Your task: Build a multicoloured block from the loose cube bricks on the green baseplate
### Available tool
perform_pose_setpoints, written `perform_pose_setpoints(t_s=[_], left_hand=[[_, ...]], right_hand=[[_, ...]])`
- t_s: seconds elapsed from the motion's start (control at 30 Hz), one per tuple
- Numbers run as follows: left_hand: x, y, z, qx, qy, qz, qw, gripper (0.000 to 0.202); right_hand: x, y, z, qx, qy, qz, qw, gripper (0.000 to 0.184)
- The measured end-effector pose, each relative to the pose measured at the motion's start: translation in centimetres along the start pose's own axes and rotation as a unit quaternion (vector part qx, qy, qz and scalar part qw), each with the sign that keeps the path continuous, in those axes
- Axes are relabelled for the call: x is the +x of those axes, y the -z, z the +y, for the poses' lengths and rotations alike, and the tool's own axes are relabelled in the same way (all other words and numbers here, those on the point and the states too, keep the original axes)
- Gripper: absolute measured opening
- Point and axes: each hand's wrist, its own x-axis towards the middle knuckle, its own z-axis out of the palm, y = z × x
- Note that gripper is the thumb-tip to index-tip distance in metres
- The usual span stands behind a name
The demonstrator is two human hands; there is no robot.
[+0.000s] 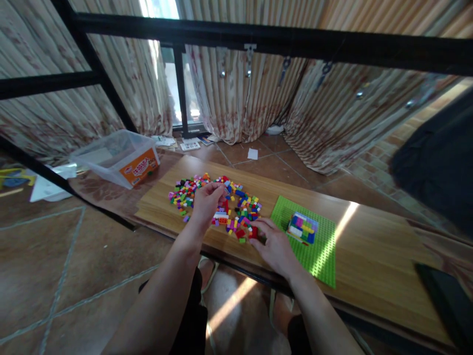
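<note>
My left hand [207, 201] is over the pile of small toy building bricks [188, 190], fingertips pinched together. Whatever those fingers hold is too small to make out. At the near right edge of the pile, my right hand [272, 240] has its thumb and fingers around a red brick [253, 232]. Other bricks lie loose between the hands, among them a white one [220, 215]. Right of my right hand, a block built of many coloured bricks [303, 228] sits on a green studded baseplate [323, 261].
The wooden bench top [369, 261] carries all the bricks. A clear plastic bin [111, 153] with an orange label stands at its left end. A dark flat object [443, 291] lies at the right. A black metal bar [236, 28] crosses above, before striped curtains [236, 98].
</note>
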Motion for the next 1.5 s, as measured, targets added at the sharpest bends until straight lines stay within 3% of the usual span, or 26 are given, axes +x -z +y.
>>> perform_pose_setpoints(t_s=[0.27, 0.53, 0.67, 1.03, 1.3, 1.5], left_hand=[[-0.3, -0.5, -0.4, 0.014, 0.003, -0.019, 1.000, 0.018], [-1.6, -2.6, -2.3, 0.112, 0.009, -0.155, 0.982, 0.015], [-2.2, -3.6, -2.5, 0.128, 0.036, -0.181, 0.974, 0.013], [-1.3, -3.0, -2.6, 0.140, 0.023, -0.172, 0.975, 0.019], [-0.3, -1.4, -1.4, 0.076, 0.009, -0.083, 0.994, 0.021], [0.0, -0.4, -0.8, 0.054, 0.015, -0.037, 0.998, 0.025]], right_hand=[[0.7, 0.2, 0.1, -0.003, -0.023, -0.002, 1.000, 0.033], [0.9, 0.2, 0.1, -0.006, -0.030, 0.007, 1.000, 0.042], [0.7, 0.7, 0.0, 0.011, -0.031, 0.034, 0.999, 0.043], [0.4, 0.1, 0.3, 0.000, -0.009, 0.031, 0.999, 0.043], [0.8, 1.1, 0.8, 0.011, -0.016, 0.125, 0.992, 0.019], [0.8, 0.1, 0.1, 0.034, 0.000, 0.107, 0.994, 0.016]])
